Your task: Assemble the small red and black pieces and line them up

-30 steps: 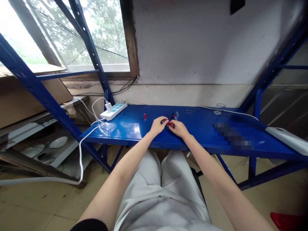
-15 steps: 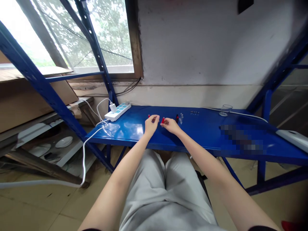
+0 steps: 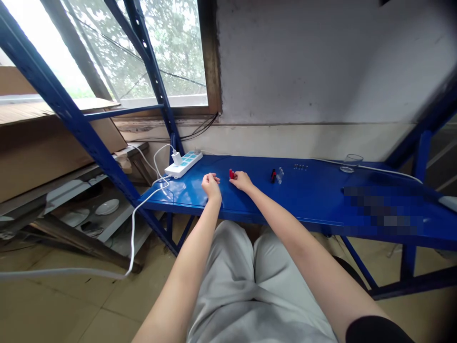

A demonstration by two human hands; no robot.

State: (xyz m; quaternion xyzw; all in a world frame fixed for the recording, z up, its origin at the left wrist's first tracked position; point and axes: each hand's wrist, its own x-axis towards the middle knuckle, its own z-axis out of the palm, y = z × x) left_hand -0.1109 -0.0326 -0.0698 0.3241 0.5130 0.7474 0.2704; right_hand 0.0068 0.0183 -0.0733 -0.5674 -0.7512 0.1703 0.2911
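Observation:
On the blue table, my right hand [image 3: 243, 181] pinches a small red piece [image 3: 232, 176] between thumb and fingertips. Just behind it stands another small red upright piece [image 3: 230, 171], close enough that I cannot tell whether the two touch. To the left, my left hand [image 3: 211, 186] hovers over the tabletop near the front edge, its fingers curled inward; whatever they may hold is hidden. Right of my hands stand a small black and red piece [image 3: 273, 176] and a cluster of small clear pieces [image 3: 280, 175].
A white power strip [image 3: 183, 164] with a plugged-in cable lies at the table's back left. Several tiny metallic pieces [image 3: 300, 167] sit in rows to the right, before a clear glass [image 3: 351, 163]. A blurred dark patch [image 3: 382, 207] covers something at the right.
My left hand has drawn away leftward from my right hand. My right hand has brought its red piece left, beside the standing red one. The camera view has shifted slightly left.

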